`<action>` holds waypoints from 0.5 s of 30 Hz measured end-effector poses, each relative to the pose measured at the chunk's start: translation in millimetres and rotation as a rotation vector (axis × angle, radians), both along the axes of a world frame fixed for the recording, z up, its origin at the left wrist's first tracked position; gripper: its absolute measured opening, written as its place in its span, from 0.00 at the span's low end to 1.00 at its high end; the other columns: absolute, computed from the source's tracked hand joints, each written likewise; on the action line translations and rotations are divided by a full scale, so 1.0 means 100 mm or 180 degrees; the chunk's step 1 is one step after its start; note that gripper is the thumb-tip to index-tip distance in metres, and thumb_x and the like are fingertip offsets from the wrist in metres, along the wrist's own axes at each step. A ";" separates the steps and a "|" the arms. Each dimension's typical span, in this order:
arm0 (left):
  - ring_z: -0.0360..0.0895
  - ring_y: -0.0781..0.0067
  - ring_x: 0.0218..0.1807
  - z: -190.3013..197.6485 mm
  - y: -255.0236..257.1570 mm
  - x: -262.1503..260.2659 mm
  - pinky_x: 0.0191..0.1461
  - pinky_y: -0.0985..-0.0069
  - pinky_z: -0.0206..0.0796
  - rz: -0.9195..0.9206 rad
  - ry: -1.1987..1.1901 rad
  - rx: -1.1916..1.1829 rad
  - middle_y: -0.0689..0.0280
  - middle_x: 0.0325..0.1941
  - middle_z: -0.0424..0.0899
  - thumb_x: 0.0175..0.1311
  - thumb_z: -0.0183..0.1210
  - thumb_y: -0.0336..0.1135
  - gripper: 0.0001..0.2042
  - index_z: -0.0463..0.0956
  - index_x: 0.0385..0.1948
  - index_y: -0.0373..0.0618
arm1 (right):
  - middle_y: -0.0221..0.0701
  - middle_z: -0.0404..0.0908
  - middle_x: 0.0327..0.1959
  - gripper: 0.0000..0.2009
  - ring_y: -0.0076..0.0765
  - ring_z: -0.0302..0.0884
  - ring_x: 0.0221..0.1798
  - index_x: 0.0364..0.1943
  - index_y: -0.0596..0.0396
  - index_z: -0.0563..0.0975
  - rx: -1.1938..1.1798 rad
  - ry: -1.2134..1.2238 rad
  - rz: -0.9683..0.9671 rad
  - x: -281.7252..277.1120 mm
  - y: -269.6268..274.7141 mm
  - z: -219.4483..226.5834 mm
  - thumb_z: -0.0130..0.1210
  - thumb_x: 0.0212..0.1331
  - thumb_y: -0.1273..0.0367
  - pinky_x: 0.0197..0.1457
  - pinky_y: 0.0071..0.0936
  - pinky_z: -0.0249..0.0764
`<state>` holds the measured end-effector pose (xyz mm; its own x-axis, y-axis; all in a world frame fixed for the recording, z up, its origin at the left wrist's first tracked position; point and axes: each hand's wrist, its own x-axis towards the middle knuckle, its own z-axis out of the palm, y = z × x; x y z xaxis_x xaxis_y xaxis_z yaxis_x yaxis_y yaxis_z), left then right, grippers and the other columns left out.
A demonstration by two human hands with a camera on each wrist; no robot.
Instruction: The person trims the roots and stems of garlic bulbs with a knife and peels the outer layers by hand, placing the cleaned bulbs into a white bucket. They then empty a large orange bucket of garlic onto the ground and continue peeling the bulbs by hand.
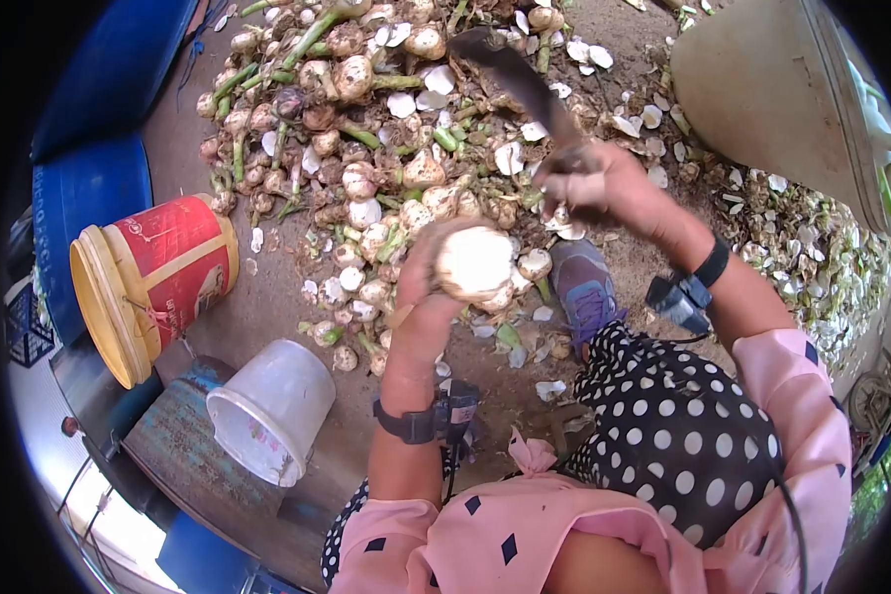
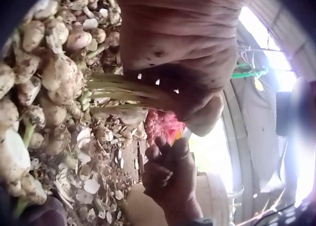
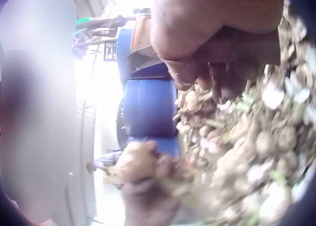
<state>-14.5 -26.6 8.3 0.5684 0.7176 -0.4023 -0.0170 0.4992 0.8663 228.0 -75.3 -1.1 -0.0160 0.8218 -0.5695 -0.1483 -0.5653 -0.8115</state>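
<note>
In the head view my left hand (image 1: 421,272) grips a large bulb whose round white cut face (image 1: 475,262) points up. Dry pale stems (image 2: 128,95) run out from under the left hand's fingers in the left wrist view. The right wrist view shows the left hand (image 3: 148,201) low and blurred, with the bulb (image 3: 138,162) on top. My right hand (image 1: 604,183) is curled round the handle of a knife (image 1: 510,74), its broad dark blade pointing up and away, apart from the bulb. Soil-covered bulbs (image 1: 356,178) with green stalks are heaped under both hands.
A red and yellow bucket (image 1: 183,262) lies tipped at the left, near a white bucket (image 1: 287,396). Blue drums (image 1: 94,203) stand behind. At the right is a large pale tub (image 1: 772,99), with white scraps (image 1: 812,267) below it. A shoe (image 1: 582,282) is by the heap.
</note>
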 end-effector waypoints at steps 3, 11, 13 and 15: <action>0.56 0.67 0.67 0.08 0.11 0.33 0.70 0.66 0.47 -0.0764 0.2052 0.4247 0.57 0.60 0.67 0.48 0.61 0.28 0.31 0.64 0.59 0.41 | 0.35 0.81 0.29 0.17 0.18 0.73 0.16 0.41 0.60 0.74 -0.0126 0.1637 -0.0168 -0.22 -0.06 -0.15 0.62 0.54 0.62 0.16 0.14 0.66; 0.66 0.82 0.26 0.02 -0.37 0.40 0.24 0.82 0.60 0.1653 0.0145 -0.0978 0.69 0.36 0.76 0.66 0.53 0.37 0.21 0.62 0.59 0.42 | 0.29 0.82 0.32 0.12 0.22 0.78 0.32 0.37 0.57 0.78 0.1425 -0.0664 0.0172 -0.47 -0.05 0.05 0.61 0.45 0.77 0.39 0.23 0.75; 0.66 0.80 0.26 0.00 -0.30 0.36 0.24 0.81 0.59 0.1516 -0.0171 -0.1224 0.68 0.36 0.76 0.66 0.52 0.40 0.20 0.65 0.57 0.42 | 0.31 0.81 0.28 0.12 0.28 0.78 0.28 0.37 0.53 0.78 0.1515 -0.1099 0.0226 -0.40 -0.05 0.02 0.61 0.44 0.74 0.34 0.25 0.74; 0.66 0.75 0.25 0.00 -0.23 0.28 0.25 0.78 0.59 0.1100 -0.0696 -0.1517 0.64 0.35 0.77 0.65 0.48 0.50 0.22 0.70 0.50 0.40 | 0.33 0.78 0.21 0.10 0.38 0.78 0.23 0.32 0.47 0.78 0.1558 -0.1875 0.0354 -0.31 -0.07 -0.06 0.58 0.42 0.73 0.28 0.29 0.73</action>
